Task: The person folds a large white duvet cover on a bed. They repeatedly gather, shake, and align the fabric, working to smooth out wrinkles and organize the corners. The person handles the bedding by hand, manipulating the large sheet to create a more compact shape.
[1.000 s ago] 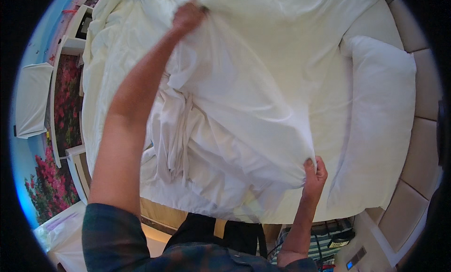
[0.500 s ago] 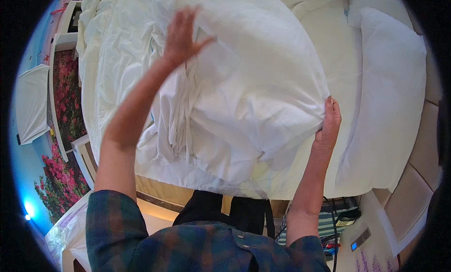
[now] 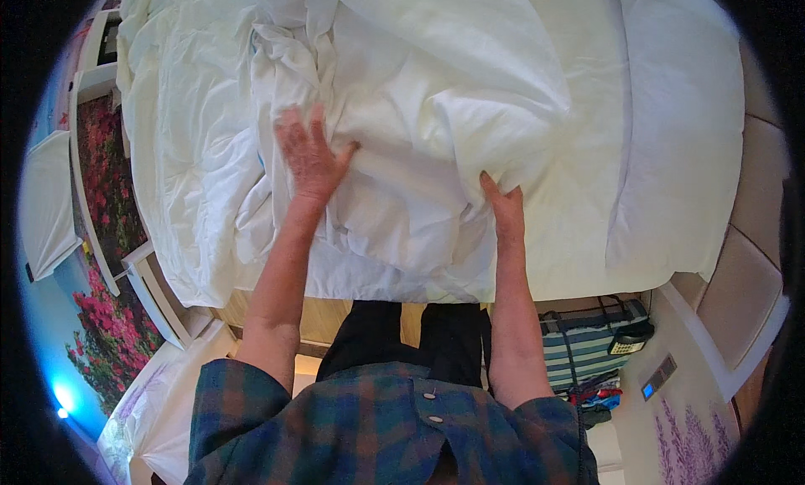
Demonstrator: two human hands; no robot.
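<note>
A loose white bedsheet or cover [image 3: 386,200] lies rumpled across the bed, its folds bunched on the left. My left hand [image 3: 312,158] rests over these folds, fingers spread and thumb out, slightly blurred. To its right, my right hand [image 3: 506,207] has the cover between thumb and fingers near a raised fold. Cloth hides part of those fingers. Under the cover and to the right shows the smooth white bedding of the mattress [image 3: 587,191]. A long white pillow [image 3: 683,133] lies at the right end of the bed.
A padded beige headboard [image 3: 750,267] borders the right. Below the bed's near edge stand a striped bag [image 3: 587,351] and a dark telephone [image 3: 631,340]. At left are a flower-patterned panel [image 3: 105,171] and a white draped cloth [image 3: 50,204].
My right hand has moved left and inward, bringing the cover's edge with it. My left hand has come nearer, down onto the bunched folds. The bed sits higher in view.
</note>
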